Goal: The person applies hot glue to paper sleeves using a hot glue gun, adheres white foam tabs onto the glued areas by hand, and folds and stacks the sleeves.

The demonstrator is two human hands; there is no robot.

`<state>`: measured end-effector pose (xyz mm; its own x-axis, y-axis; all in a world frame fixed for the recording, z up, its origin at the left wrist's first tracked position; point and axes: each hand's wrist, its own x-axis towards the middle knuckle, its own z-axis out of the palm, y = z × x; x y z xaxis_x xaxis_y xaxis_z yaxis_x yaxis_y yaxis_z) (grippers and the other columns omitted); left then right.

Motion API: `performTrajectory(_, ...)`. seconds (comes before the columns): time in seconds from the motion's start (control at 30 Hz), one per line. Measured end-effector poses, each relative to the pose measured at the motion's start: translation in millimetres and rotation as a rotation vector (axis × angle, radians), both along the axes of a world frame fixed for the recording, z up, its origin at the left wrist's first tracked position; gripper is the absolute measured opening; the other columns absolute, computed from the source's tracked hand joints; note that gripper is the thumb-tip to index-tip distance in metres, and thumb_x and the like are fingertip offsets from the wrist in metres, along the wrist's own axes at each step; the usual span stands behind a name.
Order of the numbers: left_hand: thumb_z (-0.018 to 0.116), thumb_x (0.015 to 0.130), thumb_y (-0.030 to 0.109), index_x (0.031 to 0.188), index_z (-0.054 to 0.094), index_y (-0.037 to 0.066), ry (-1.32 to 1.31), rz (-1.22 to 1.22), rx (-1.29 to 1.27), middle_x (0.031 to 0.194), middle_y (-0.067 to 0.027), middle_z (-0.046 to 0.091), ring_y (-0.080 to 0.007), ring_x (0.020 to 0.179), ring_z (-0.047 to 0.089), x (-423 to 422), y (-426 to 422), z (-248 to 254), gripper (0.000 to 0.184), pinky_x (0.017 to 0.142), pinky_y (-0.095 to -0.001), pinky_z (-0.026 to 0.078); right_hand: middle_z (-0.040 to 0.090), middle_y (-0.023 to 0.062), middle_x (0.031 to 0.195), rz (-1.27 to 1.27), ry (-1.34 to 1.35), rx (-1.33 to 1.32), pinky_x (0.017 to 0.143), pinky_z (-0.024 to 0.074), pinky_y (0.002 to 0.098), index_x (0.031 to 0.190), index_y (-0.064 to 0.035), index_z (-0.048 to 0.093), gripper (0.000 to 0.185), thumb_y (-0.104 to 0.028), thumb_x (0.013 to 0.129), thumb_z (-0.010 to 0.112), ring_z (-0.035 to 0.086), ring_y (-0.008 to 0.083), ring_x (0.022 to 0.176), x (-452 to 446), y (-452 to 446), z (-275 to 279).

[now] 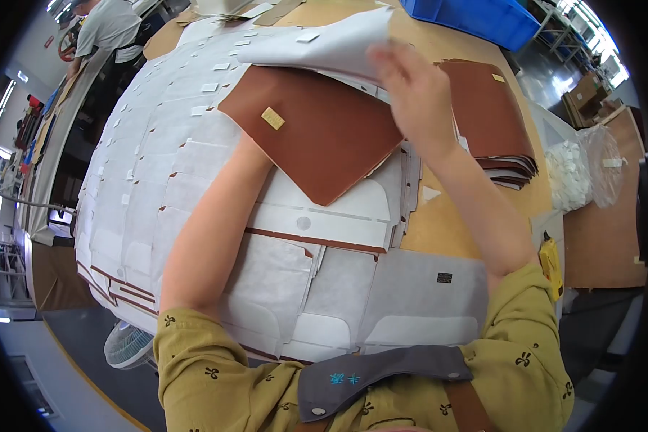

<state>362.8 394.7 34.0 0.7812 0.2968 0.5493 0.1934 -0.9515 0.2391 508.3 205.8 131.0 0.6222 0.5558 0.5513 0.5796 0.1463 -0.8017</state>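
A brown leather-like sheet [324,137] with a small yellow label [272,118] is raised at an angle in front of me. My left forearm [212,223] reaches beneath it, so the left hand and its fingers are hidden. Behind the brown sheet curls a white sheet face [331,47], lifted off the layers below. My right hand [414,101] is at the right edge of this white face, its fingers blurred by motion. Whether they grip the edge or only touch it is unclear. White-backed pieces [151,173] with brown edges cover the table under both arms.
A stack of brown sheets [486,108] lies on the tan tabletop [439,223] at right. Beyond are a blue bin [471,21] and a plastic bag of white pieces [579,169]. A yellow cutter [551,266] is near my right elbow. A fan [128,345] and another person [108,32] are left.
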Motion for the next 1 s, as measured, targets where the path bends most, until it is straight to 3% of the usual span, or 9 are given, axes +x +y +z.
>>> performTrajectory(0.07, 0.073, 0.086, 0.029, 0.123, 0.064, 0.014, 0.006, 0.011, -0.001, 0.124, -0.0039, 0.062, -0.0218, 0.117, 0.057, -6, -6, -1, 0.042, 0.097, -0.0405, 0.047, 0.072, 0.0039, 0.106, 0.187, -1.055, 0.223, 0.092, 0.0504, 0.031, 0.107, -0.01, 0.071, 0.021, -0.024, 0.092, 0.066, 0.066, 0.0127, 0.098, 5, -2, -21)
performTrajectory(0.2, 0.073, 0.086, 0.029, 0.124, 0.064, 0.014, 0.003, 0.013, -0.006, 0.125, -0.0038, 0.062, -0.0218, 0.117, 0.057, -20, -18, -4, 0.042, 0.097, -0.0405, 0.047, 0.065, 0.001, 0.127, 0.56, -1.362, 0.154, 0.099, 0.0495, 0.0322, 0.103, -0.016, 0.065, 0.014, -0.019, 0.09, 0.062, 0.064, 0.0153, 0.112, -33, -31, -35)
performTrajectory(0.37, 0.073, 0.086, 0.029, 0.124, 0.064, 0.014, -0.004, -0.006, -0.016, 0.125, -0.0037, 0.062, -0.0218, 0.117, 0.057, -39, -17, -5, 0.042, 0.097, -0.0404, 0.047, 0.063, -0.005, 0.135, 0.493, -1.379, -0.022, 0.106, 0.0422, 0.0319, 0.121, -0.0254, 0.064, 0.027, -0.02, 0.095, 0.061, 0.062, 0.0129, 0.119, -31, -46, -52)
performTrajectory(0.5, 0.073, 0.086, 0.029, 0.124, 0.063, 0.014, 0.013, -0.001, -0.033, 0.125, -0.0037, 0.061, -0.0218, 0.118, 0.057, -27, -16, -8, 0.042, 0.098, -0.0404, 0.047, 0.06, -0.0039, 0.138, 0.415, -1.32, -0.091, 0.111, 0.0387, 0.0376, 0.129, -0.022, 0.061, 0.036, -0.017, 0.093, 0.058, 0.056, 0.0148, 0.127, -29, -47, -54)
performTrajectory(0.67, 0.073, 0.086, 0.029, 0.124, 0.063, 0.014, 0.019, -0.025, -0.051, 0.125, -0.0036, 0.061, -0.0218, 0.118, 0.056, -47, -12, -12, 0.043, 0.098, -0.0404, 0.046, 0.062, -0.0023, 0.135, 0.312, -1.329, -0.085, 0.11, 0.04, 0.0389, 0.118, -0.0166, 0.068, 0.028, -0.015, 0.091, 0.059, 0.057, 0.0157, 0.126, -31, -46, -56)
performTrajectory(0.87, 0.073, 0.085, 0.03, 0.125, 0.063, 0.015, 0.027, -0.017, -0.074, 0.126, -0.0035, 0.061, -0.0218, 0.118, 0.056, -37, -7, -16, 0.043, 0.098, -0.0404, 0.046, 0.072, -0.0014, 0.118, 0.362, -1.172, -0.055, 0.106, 0.0432, 0.0384, 0.113, -0.015, 0.071, 0.027, -0.009, 0.089, 0.06, 0.067, 0.0168, 0.11, -26, -41, -47)
performTrajectory(0.93, 0.073, 0.085, 0.03, 0.125, 0.063, 0.015, 0.031, -0.013, -0.079, 0.126, -0.0034, 0.061, -0.0218, 0.118, 0.056, -20, 9, -12, 0.043, 0.098, -0.0404, 0.046, 0.073, 0.0032, 0.101, 0.376, -0.76, -0.168, 0.103, 0.0448, 0.0393, 0.112, -0.0158, 0.071, 0.026, -0.015, 0.087, 0.063, 0.07, 0.0179, 0.095, -16, -33, -36)
performTrajectory(0.97, 0.073, 0.085, 0.03, 0.125, 0.063, 0.015, 0.032, -0.014, -0.082, 0.126, -0.0034, 0.061, -0.0218, 0.118, 0.056, 4, 5, -11, 0.043, 0.098, -0.0404, 0.046, 0.072, 0.0085, 0.083, 0.293, -0.694, 0.029, 0.084, 0.0505, 0.0357, 0.109, -0.0114, 0.071, 0.021, -0.021, 0.091, 0.064, 0.066, 0.0237, 0.072, -5, -18, -33)
performTrajectory(1.0, 0.073, 0.085, 0.03, 0.125, 0.063, 0.015, 0.032, -0.017, -0.084, 0.126, -0.0034, 0.061, -0.0218, 0.118, 0.056, 12, 13, -9, 0.043, 0.098, -0.0404, 0.046, 0.068, 0.0092, 0.074, 0.21, -0.536, -0.207, 0.075, 0.049, 0.0349, 0.106, -0.008, 0.07, 0.022, -0.025, 0.094, 0.063, 0.058, 0.0229, 0.064, 2, -18, -12)
